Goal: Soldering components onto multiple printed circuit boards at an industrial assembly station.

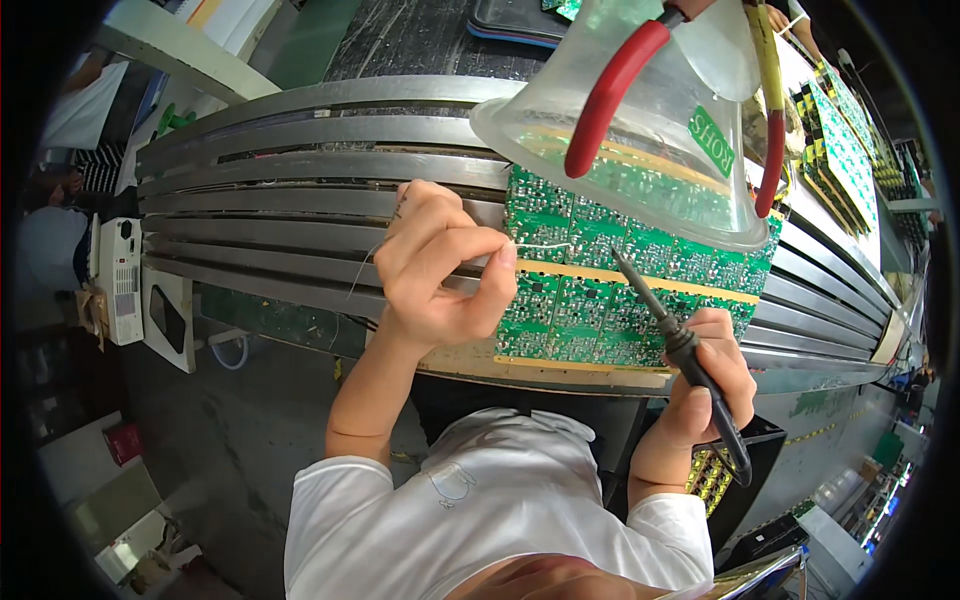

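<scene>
A green circuit board panel [560, 325] with tan strips lies on the metal rails in front of me. My left hand [440, 265] pinches a thin silvery solder wire [540, 245] between thumb and forefinger, its free end over the upper left of the panel. Wrapped round the dark handle of a soldering iron [690, 355] are the fingers of my right hand [720, 375]. The iron's tip points up and left, over the upper middle of the panel; whether it touches the board I cannot tell. Wire and tip are a short gap apart.
A translucent fume hood [650, 120] hangs over the panel's far side, with red-handled pliers [620, 95] in front. Metal rails [320, 170] run left and right. Stacked boards [840, 150] stand at the far right, near another person's hand [778, 18]. A dark tray [515, 22] lies at the back.
</scene>
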`<state>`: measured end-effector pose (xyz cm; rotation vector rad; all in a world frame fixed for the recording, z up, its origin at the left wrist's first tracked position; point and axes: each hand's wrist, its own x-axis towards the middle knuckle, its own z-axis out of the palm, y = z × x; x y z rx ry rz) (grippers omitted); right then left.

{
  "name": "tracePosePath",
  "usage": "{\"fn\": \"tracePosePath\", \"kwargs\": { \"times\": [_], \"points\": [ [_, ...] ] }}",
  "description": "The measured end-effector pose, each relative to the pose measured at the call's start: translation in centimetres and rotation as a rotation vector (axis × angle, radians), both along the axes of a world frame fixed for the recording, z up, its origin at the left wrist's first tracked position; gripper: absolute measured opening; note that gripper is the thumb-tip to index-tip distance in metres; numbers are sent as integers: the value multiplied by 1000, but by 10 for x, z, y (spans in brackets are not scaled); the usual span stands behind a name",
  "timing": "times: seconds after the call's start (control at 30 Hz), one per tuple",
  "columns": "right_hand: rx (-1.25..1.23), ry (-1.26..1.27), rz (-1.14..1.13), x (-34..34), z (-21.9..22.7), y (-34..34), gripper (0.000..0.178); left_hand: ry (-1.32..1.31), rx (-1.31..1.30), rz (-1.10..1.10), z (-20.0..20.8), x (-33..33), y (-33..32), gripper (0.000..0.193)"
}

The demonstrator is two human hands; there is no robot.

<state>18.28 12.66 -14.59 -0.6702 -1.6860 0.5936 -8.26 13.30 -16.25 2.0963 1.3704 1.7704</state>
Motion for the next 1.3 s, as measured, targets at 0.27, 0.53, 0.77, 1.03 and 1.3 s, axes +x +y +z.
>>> {"fn": "tracePosePath", "kwargs": {
  "times": [0.27,0.53,0.77,1.03,1.3],
  "points": [
    [-24,6,-10,-20,8,9,25,-87,-25,138,1,5,3,9],
    [-13,46,-61,-27,6,19,26,-100,-52,254,-2,6,4,17],
    [-3,-29,-33,-37,12,18,24,-50,51,202,-2,2,5,21],
    [-31,-167,-12,-45,16,17,27,-46,67,206,-3,3,5,22],
    [62,-228,-62,-51,16,10,26,9,76,223,-4,4,9,20]
  ]
}}
